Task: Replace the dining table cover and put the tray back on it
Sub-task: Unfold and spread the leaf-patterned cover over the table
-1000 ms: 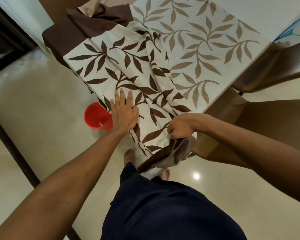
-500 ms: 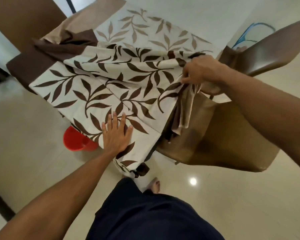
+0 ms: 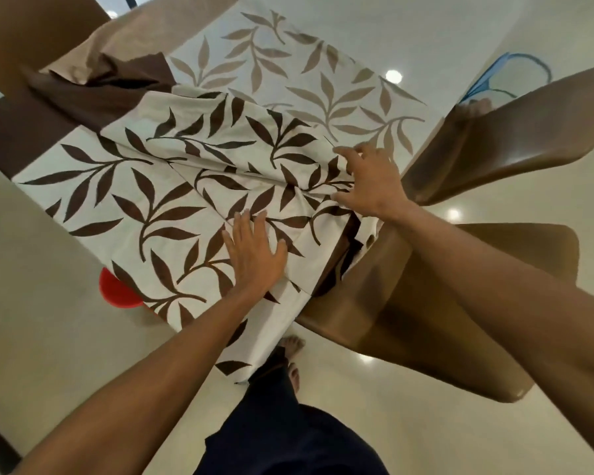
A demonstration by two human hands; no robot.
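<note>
A cream table cover [image 3: 124, 204] with dark brown leaves lies partly unfolded over the dining table. Its far part [image 3: 288, 77] shows paler leaves, and a plain brown band [image 3: 93, 97] is bunched at the far left. My left hand [image 3: 254, 255] presses flat on the cloth near the table's near corner, fingers straight. My right hand [image 3: 371, 180] rests on a fold of the cloth at the right edge, fingers spread and lightly bent. No tray is in view.
Two brown plastic chairs stand to the right of the table, one close [image 3: 408, 320] and one farther back [image 3: 515, 138]. A red bucket [image 3: 117, 289] sits on the floor, half under the hanging cloth. A blue-rimmed thing [image 3: 515, 73] lies at far right. My feet [image 3: 292, 347] are below the corner.
My right hand has let go of the bunched cloth edge it was lifting and now lies on the fold. My left hand has slid right along the cloth.
</note>
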